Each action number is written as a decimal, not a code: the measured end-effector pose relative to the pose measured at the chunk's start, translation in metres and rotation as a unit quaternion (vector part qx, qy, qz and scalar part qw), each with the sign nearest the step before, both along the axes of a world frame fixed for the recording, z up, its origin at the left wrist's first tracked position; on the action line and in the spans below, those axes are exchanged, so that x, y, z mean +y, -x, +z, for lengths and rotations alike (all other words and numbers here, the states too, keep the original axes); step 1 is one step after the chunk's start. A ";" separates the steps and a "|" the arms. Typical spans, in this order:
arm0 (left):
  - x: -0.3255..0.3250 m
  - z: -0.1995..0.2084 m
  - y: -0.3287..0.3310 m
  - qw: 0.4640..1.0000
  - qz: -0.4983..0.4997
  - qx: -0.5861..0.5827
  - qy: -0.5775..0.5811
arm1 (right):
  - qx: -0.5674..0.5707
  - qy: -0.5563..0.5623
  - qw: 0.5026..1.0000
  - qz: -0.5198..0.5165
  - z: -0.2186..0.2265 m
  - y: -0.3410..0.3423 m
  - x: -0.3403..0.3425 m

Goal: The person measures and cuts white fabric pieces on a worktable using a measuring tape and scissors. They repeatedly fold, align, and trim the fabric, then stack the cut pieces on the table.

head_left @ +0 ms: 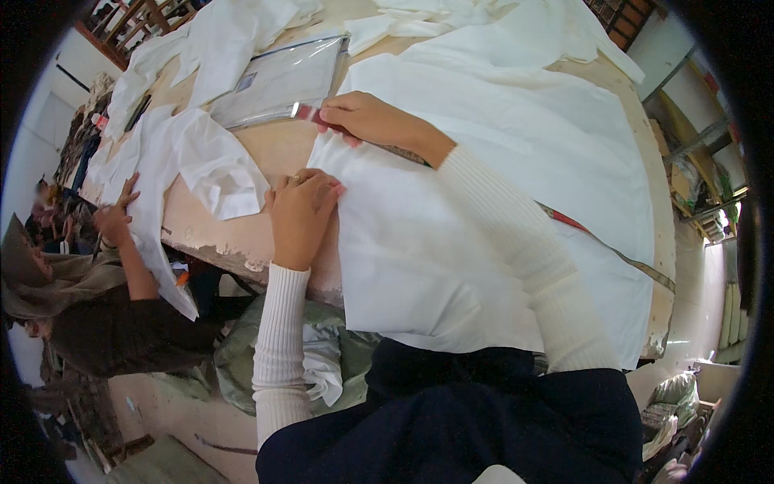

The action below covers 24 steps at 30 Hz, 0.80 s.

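Note:
A large piece of white cloth (427, 250) lies in front of me and hangs over the table's near edge. My left hand (302, 211) pinches the cloth's left edge between bent fingers. Farther up, my right hand (375, 125) is closed round a tape measure (303, 112), whose reddish end with a metal tip sticks out to the left. The tape runs beneath my right forearm and comes out on the right, lying across the cloth toward the table's right side. Some of its length is hidden by my sleeve.
Beyond my hands, a clear plastic folder (282, 81) lies on the wooden table (218, 242) among more white cloth pieces (218, 161). At the left, a co-worker (105, 323) handles white cloth. A green sack (242, 355) stands below the table edge; shelves (693, 153) are at the right.

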<state>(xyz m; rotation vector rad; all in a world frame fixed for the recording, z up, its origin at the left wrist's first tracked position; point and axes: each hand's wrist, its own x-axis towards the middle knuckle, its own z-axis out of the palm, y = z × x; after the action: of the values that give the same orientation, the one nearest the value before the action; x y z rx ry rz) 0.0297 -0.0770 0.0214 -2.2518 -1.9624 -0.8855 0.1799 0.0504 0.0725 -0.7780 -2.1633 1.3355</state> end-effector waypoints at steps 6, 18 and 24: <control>-0.001 -0.002 -0.001 0.993 0.032 -0.104 0.051 | -0.226 0.094 0.969 0.028 -0.013 -0.040 -0.022; 0.005 -0.002 0.008 0.972 0.076 -0.205 0.086 | -0.256 -0.013 0.965 0.053 -0.015 -0.038 -0.030; 0.003 -0.005 -0.010 0.987 0.138 -0.074 0.035 | -0.283 -0.102 0.954 0.002 -0.016 -0.032 -0.039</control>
<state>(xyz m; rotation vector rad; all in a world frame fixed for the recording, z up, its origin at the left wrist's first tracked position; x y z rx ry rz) 0.0397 -0.0743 0.0164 -1.9294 -2.3299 -0.9861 0.2124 0.0113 0.0562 -1.1788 -2.6821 0.9394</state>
